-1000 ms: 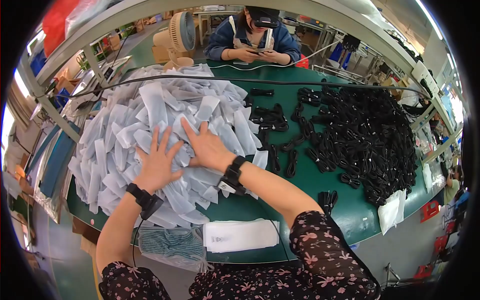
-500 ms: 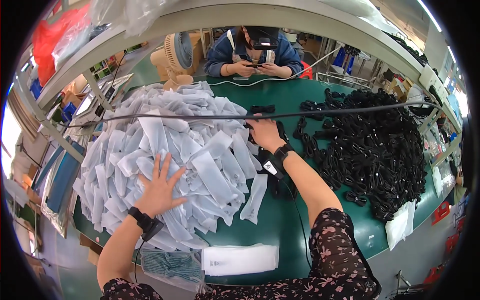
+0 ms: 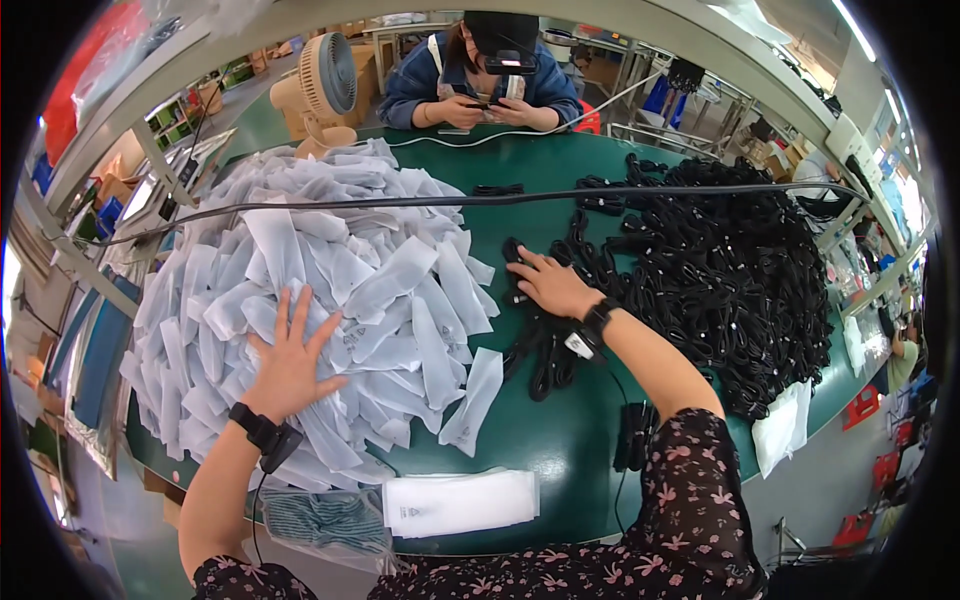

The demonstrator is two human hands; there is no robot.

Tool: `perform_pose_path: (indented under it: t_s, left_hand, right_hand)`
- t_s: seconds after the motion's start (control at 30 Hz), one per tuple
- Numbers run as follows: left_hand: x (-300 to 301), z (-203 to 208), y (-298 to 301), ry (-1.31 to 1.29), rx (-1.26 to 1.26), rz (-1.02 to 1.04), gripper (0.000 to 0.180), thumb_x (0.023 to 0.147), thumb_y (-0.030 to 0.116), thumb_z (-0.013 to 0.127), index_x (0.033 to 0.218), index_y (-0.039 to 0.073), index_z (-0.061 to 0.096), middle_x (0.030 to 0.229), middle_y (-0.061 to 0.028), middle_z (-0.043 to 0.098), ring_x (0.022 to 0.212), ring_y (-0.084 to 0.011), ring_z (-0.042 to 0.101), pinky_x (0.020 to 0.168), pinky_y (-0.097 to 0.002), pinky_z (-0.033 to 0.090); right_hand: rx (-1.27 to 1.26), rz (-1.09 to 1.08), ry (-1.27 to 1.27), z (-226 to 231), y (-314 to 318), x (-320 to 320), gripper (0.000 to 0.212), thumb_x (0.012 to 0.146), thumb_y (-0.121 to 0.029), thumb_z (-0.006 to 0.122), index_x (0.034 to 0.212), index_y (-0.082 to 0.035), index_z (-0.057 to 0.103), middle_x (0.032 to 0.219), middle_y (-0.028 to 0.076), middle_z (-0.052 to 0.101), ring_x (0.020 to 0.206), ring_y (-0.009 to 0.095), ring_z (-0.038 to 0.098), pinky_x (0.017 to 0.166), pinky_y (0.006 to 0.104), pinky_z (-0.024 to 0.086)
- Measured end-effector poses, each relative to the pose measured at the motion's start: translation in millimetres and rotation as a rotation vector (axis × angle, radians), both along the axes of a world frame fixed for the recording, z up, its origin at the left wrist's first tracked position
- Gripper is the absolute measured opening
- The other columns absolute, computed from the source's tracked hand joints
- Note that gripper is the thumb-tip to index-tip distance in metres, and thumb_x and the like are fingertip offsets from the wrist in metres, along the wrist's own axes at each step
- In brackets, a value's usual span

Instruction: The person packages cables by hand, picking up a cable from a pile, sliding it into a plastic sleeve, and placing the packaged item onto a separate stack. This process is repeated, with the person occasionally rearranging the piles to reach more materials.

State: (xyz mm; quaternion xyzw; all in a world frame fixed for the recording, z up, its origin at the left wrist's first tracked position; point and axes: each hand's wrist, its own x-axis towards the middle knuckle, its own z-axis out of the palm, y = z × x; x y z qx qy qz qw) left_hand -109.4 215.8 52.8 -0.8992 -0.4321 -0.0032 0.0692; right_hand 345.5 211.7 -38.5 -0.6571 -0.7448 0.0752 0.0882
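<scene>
My left hand (image 3: 291, 368) lies with fingers spread on a large heap of whitish frosted plastic bags (image 3: 390, 280). Whether the bags hold anything is hard to make out. To the right of the heap, my right hand (image 3: 558, 287) rests on several coiled black cables (image 3: 545, 372), its fingers stretched out and not closed round any of them. Each wrist wears a dark band with a small device. A much bigger pile of coiled black cables (image 3: 740, 280) spreads to the right.
A neat stack of flat white bags (image 3: 460, 505) and a greenish striped cloth in clear plastic (image 3: 325, 522) lie at the near edge. A black cable (image 3: 540, 197) hangs across the view. Beyond stand a fan (image 3: 325, 80) and a seated person (image 3: 480, 75).
My right hand has moved right and nearer, away from the bag heap, and cables beneath it have shifted along. My left hand stays on the bags. The head view has shifted slightly.
</scene>
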Motion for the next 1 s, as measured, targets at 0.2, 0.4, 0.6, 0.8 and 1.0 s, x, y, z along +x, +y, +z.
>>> perform_pose_path:
  t_s: [0.2,0.4,0.6,0.8,1.0]
  left_hand:
    - [-6.3,1.5,3.2,0.008,-0.043,0.04,0.091,0.069,0.053,0.078,0.147,0.028,0.039,0.161,-0.0186,0.008,0.148,-0.043,0.004,0.084,-0.0822,0.03]
    - [-4.0,5.4,1.2,0.028,-0.029,0.052,0.091,0.069,0.057,0.076,0.147,0.03,0.038,0.16,-0.0189,0.007,0.147,-0.0443,0.003,0.084,-0.0828,0.03]
    - [1.8,6.5,-9.0,0.051,-0.095,0.05,0.093,0.069,0.058,0.076,0.148,0.028,0.037,0.16,-0.0212,0.005,0.146,-0.0473,0.001,0.085,-0.084,0.027]
    - [-3.0,3.7,-12.2,0.035,-0.15,0.038,0.094,0.069,0.06,0.075,0.149,0.032,0.034,0.161,-0.0193,0.004,0.147,-0.0459,0.002,0.084,-0.0853,0.026]
    - [-4.1,0.5,2.8,0.022,-0.079,0.038,0.097,0.069,0.056,0.077,0.151,0.031,0.031,0.162,-0.016,0.004,0.148,-0.043,0.002,0.085,-0.084,0.027]
  right_hand:
    - [-0.228,0.077,-0.371,56.6,-37.4,-5.5,0.047,0.096,-0.031,0.053,0.14,-0.019,0.046,0.148,0.014,0.041,0.118,0.04,0.053,0.096,0.0509,0.047]
    - [0.207,-0.003,-0.016,33.1,78.4,12.4,0.054,0.091,-0.026,0.061,0.14,-0.01,0.045,0.147,0.015,0.042,0.12,0.039,0.052,0.096,0.0501,0.047]
    - [0.447,-0.145,-0.141,-10.5,169.8,6.4,0.057,0.084,-0.024,0.067,0.135,-0.007,0.048,0.146,0.015,0.043,0.125,0.034,0.049,0.094,0.0497,0.048]
    - [0.188,-0.082,-0.184,-10.8,160.3,-4.3,0.052,0.082,-0.015,0.065,0.13,-0.004,0.051,0.127,0.015,0.055,0.118,0.035,0.051,0.092,0.05,0.048]
    - [0.247,0.021,-0.429,-6.9,70.4,-14.2,0.029,0.077,-0.01,0.06,0.105,-0.004,0.062,0.103,0.016,0.06,0.102,0.033,0.058,0.08,0.0456,0.05]
